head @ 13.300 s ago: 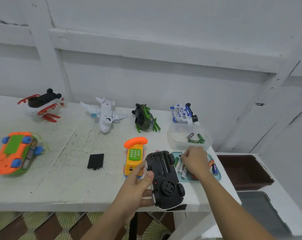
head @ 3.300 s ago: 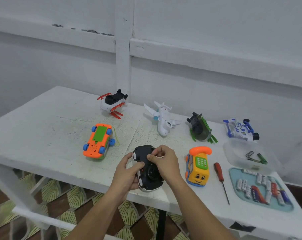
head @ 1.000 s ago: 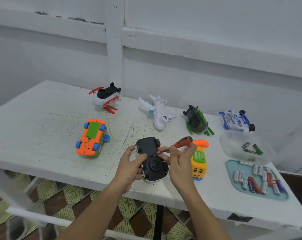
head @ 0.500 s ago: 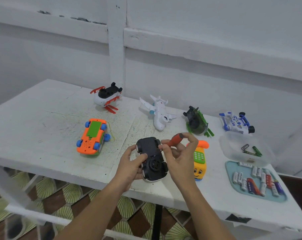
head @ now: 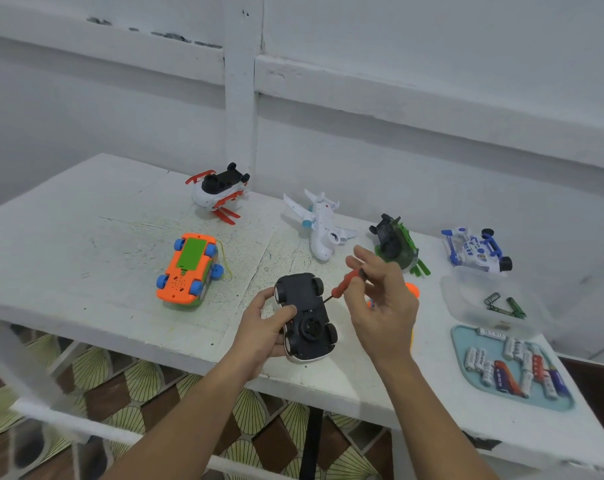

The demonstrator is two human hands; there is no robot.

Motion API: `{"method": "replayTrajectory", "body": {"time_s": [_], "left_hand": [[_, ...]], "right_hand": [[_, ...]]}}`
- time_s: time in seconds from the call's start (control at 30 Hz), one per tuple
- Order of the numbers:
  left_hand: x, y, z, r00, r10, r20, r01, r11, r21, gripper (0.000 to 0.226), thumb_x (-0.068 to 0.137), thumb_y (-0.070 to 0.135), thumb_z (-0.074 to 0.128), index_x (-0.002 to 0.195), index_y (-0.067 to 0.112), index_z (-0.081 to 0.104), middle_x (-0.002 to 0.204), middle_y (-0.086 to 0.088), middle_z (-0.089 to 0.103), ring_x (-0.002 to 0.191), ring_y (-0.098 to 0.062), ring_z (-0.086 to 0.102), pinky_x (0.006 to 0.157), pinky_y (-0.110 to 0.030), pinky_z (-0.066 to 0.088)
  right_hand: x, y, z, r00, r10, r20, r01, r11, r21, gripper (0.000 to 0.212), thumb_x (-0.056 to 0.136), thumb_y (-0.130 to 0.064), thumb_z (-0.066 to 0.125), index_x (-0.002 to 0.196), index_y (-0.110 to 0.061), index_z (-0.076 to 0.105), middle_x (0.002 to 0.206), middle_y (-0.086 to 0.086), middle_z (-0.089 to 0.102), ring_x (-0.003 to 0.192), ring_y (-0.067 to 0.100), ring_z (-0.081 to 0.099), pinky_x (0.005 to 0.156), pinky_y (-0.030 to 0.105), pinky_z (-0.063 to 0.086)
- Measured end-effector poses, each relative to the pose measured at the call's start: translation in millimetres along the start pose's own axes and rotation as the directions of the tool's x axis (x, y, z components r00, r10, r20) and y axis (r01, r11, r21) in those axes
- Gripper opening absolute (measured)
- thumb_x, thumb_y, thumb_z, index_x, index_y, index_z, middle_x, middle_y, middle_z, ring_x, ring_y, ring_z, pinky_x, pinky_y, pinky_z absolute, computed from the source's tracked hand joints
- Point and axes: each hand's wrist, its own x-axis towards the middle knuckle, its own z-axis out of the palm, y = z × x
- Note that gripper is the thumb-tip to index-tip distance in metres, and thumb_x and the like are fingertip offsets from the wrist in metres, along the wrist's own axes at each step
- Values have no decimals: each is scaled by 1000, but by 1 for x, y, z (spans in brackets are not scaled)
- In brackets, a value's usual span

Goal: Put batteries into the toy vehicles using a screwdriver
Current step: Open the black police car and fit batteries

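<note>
black toy car (head: 305, 313) upside down, gripped by left hand (head: 264, 327); right hand (head: 385, 299) pinches screwdriver (head: 343, 287) w/ tip on underside.

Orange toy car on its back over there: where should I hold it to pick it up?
Take the orange toy car across its two long sides, between the blue wheels, coming down from above. It lies belly-up on the table, apart from the other toys, and the wheels jut at the corners, leaving flat flanks to pinch, I'd judge.

The white table (head: 85, 244) bears an orange car (head: 189, 270), plane (head: 319, 226), tub (head: 463, 299) and tray (head: 468, 379).
</note>
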Motion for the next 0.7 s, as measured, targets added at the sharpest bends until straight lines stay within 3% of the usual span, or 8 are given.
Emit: {"method": "replayTrajectory", "body": {"time_s": [0.07, 0.13, 0.23, 0.33, 0.47, 0.6, 0.7], "left_hand": [[0, 1, 0, 1000, 0, 0, 0, 1000, -2, 35, 92, 12, 65, 105, 42, 54, 94, -18, 75, 73, -35, 73, 69, -49, 61], [-1, 1, 1, 1000, 1, -2, -1, 1000, -1, 35, 91, 13, 65, 106, 42, 54, 94, -19, 75, 75, -36, 73, 70, -50, 61], [-1, 1, 1, 1000, -3, -1, 3, 1000, -3, 35, 91, 13, 65, 105, 42, 54, 94, -20, 75, 75, -38, 73, 71, -51, 61], [-1, 1, 0, 1000, -1, 1, 1, 1000, -5, 34, 92, 12, 65, 105, 41, 54, 91, -18, 75, 70, -34, 73, 68, -46, 61], [0, 0, 0, 1000, -1, 0, 1, 1000, -6, 34, 91, 12, 65, 107, 40, 54, 94, -18, 75, 71, -36, 74, 67, -46, 61], [0, -1, 0, 1000, -2, 1, 2, 1000, -12, 33, 91, 12, 65, 106, 39, 55, 93, -17, 75, 74, -37, 74, 67, -46, 61], [0, -1, 0, 1000, -2, 3, 2, 1000, -13, 32, 91, 12, 65, 105, 38, 55, 91, -17, 75, 72, -36, 73, 67, -46, 61]], "right_hand": [[3, -2, 0, 1000, 22, -2, -22, 999, 23, 15, 84, -5, 61, 95, -15, 58, 105, -24, 68, 95, 15, 71, 70, 39, 61], [5, -4, 0, 1000, 12, 7, -13, 1000, 26, 19, 81, 2, 66, 82, -12, 54, 95, -13, 71, 79, 18, 73, 63, 41, 60], [6, -8, -1, 1000, -2, 16, 2, 1000, -5, 31, 78, 3, 75, 78, -18, 52, 84, 0, 70, 61, 17, 70, 60, 33, 59], [4, -6, -5, 999, -25, 48, 28, 997, -71, 20, 78, -2, 78, 79, -15, 64, 85, 2, 70, 68, 21, 72, 64, 24, 57], [1, -5, -10, 976, -205, 70, 215, 955, -203, 8, 79, -4, 76, 77, 0, 70, 86, 8, 72, 86, 20, 73, 75, 17, 55], [-2, -2, -14, 948, -311, 66, 317, 917, -242, 13, 81, 0, 62, 87, 4, 73, 98, 3, 68, 97, 7, 65, 90, 14, 49], [3, -3, -17, 941, -322, 102, 337, 908, -249, 19, 79, 4, 58, 90, 4, 74, 94, 10, 69, 100, -10, 57, 89, 9, 44]]}}
